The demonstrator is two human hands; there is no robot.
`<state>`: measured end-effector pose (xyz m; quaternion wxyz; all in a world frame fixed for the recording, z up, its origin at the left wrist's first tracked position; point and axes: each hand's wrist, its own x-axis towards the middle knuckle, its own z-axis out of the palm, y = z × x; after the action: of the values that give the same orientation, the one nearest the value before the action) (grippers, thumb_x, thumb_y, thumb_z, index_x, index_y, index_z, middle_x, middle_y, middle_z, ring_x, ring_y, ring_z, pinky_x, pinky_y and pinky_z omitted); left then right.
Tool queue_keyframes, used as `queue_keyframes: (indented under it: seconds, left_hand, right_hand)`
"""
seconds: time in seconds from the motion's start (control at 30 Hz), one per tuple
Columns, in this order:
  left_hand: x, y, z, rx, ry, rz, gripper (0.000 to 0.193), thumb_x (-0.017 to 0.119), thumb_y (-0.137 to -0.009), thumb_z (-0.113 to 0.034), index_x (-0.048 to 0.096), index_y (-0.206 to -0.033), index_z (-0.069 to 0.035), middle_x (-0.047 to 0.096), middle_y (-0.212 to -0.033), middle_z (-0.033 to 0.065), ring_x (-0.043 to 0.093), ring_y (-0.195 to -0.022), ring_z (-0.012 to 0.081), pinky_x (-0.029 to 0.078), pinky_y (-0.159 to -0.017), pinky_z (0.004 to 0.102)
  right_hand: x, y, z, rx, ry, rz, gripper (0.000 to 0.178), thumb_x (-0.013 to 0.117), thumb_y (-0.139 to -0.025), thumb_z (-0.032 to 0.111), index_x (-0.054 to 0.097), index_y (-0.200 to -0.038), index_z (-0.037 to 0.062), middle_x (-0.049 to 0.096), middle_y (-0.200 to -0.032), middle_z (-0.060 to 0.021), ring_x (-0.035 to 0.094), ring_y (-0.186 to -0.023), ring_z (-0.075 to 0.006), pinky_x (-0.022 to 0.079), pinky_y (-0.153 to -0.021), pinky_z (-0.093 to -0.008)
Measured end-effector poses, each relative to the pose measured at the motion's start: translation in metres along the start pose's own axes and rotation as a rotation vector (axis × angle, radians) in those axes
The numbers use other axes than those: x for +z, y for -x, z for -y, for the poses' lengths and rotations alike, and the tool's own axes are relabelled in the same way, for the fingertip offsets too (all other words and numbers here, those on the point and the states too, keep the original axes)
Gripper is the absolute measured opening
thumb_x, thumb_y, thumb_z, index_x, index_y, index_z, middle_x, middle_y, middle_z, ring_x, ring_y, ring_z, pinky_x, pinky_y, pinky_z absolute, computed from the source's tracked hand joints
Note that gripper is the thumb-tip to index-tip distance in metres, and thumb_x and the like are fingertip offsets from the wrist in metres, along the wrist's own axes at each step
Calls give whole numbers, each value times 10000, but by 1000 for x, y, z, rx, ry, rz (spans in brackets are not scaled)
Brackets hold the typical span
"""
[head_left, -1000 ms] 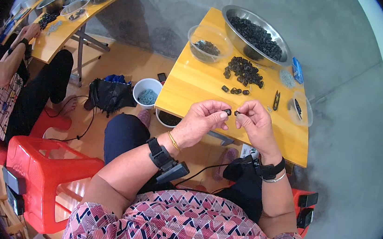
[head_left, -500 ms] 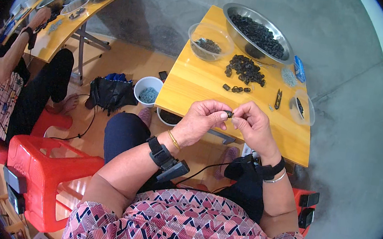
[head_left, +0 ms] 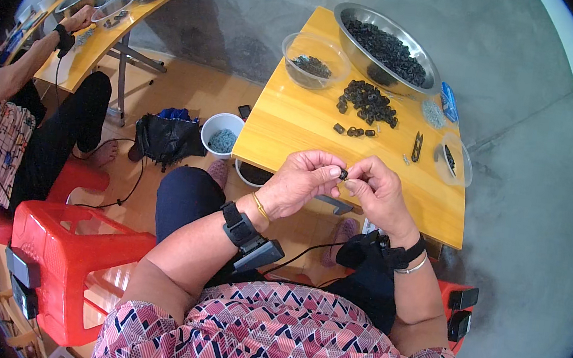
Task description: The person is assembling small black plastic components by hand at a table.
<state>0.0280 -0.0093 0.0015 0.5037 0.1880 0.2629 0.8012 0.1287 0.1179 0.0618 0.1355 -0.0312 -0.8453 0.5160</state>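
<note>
Just over the near edge of the yellow table (head_left: pixel 277 136), my left hand (head_left: pixel 307 181) pinches a small black part (head_left: pixel 343 174) between thumb and fingers. My right hand (head_left: pixel 374 188) meets it from the other side, its thumb and forefinger closed at the part's right end. Whether those right fingers grip the part or something tiny is too small to tell. Beyond my hands lie a short row of black parts (head_left: pixel 355 132) and a larger heap of black parts (head_left: pixel 370 104). A black tool like thread snips (head_left: pixel 417 147) rests to their right.
A steel basin (head_left: pixel 425 89) of black pieces and a clear bowl (head_left: pixel 310 84) stand at the back. At the right are a blue packet (head_left: pixel 449 102), small pale pieces (head_left: pixel 433 115) and a clear tub (head_left: pixel 465 170). A white bucket (head_left: pixel 212 124) and red stool (head_left: pixel 50 238) stand left; another person's hand (head_left: pixel 78 19) works beyond.
The black part has turned slightly between my fingers, and my hands have barely shifted. At the left table, the other person's hand has moved right and farther away.
</note>
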Motion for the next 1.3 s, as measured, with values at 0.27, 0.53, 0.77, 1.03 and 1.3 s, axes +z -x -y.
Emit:
queue_keyframes:
  seconds: [0.27,0.53,0.77,1.03,1.3]
  left_hand:
    - [-2,0,1,9,10,42,141,515,-826,-61,559,-944,2,587,-901,92,569,-771,144,491,-655,247]
    - [-2,-3,0,45,-30,80,207,506,-831,-61,517,-1032,-11,579,-944,91,569,-795,138,490,-659,242]
    - [1,-3,0,16,-10,72,240,500,-832,-55,488,-1069,-15,568,-970,85,563,-820,134,486,-660,237]
    - [6,0,-1,36,-112,51,225,540,-807,-41,514,-1027,1,584,-898,64,568,-756,105,482,-618,211]
    - [8,1,-4,-26,-81,-2,190,554,-813,-101,533,-973,-1,577,-827,45,554,-688,95,483,-598,210]
  right_hand:
    - [4,-1,6,-112,134,30,113,557,-727,-36,490,-794,25,533,-704,-41,494,-620,-94,408,-555,-220]
    - [-1,-3,12,34,150,142,247,528,-742,-9,504,-985,25,543,-718,-60,540,-677,-116,427,-598,-247]
    - [0,-3,4,-169,201,114,313,500,-748,-9,487,-1059,26,563,-803,-118,556,-704,-218,439,-650,-283]
    - [7,-1,14,-72,91,148,298,478,-777,-24,458,-1073,0,563,-802,-80,544,-710,-135,446,-640,-251]
    - [3,-1,7,-129,241,149,271,472,-770,-22,445,-1038,9,541,-764,-114,539,-680,-205,442,-637,-285]
